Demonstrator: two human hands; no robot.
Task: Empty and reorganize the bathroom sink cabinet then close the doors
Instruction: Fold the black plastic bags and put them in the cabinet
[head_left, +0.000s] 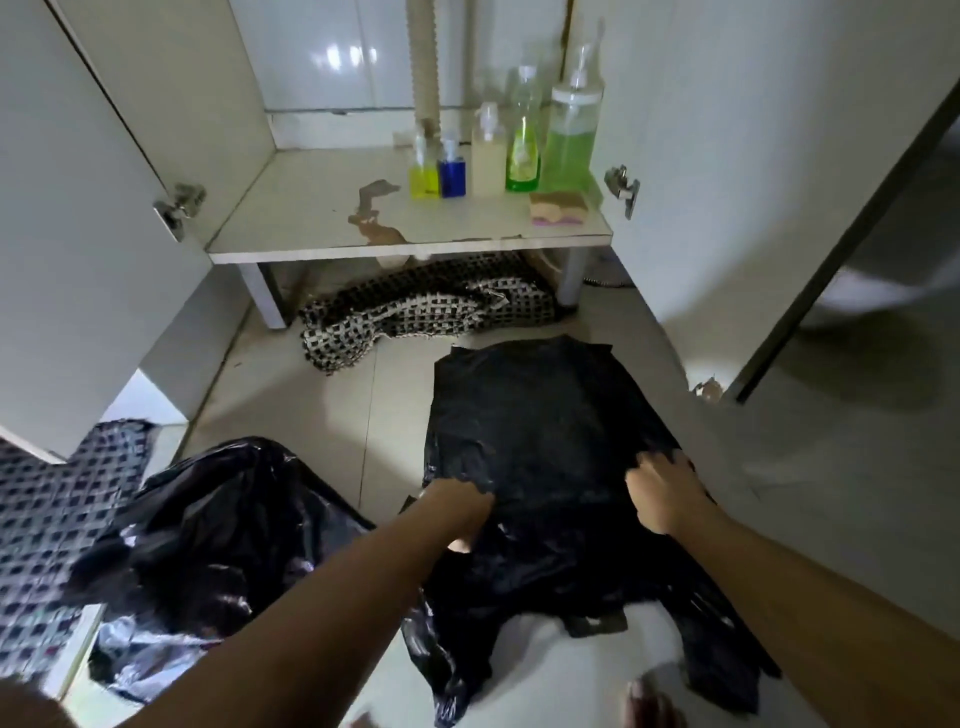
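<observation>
A black plastic bag (540, 421) lies spread flat on the tiled floor in front of the open sink cabinet. My left hand (460, 512) grips the bag's near left part, fingers curled into the plastic. My right hand (665, 493) holds a fold of the bag at its right side. A second, crumpled black bag (208, 525) lies to the left. On the cabinet shelf (311, 218) stand several bottles (522, 150) with yellow, blue, cream and green liquids, beside a sponge (558, 208).
Both cabinet doors, the left door (78, 234) and the right door (727, 156), stand wide open. A checked cloth (415, 312) lies under the shelf, and a patterned mat (47, 514) is at the left. A drain hose (423, 67) runs down inside the cabinet.
</observation>
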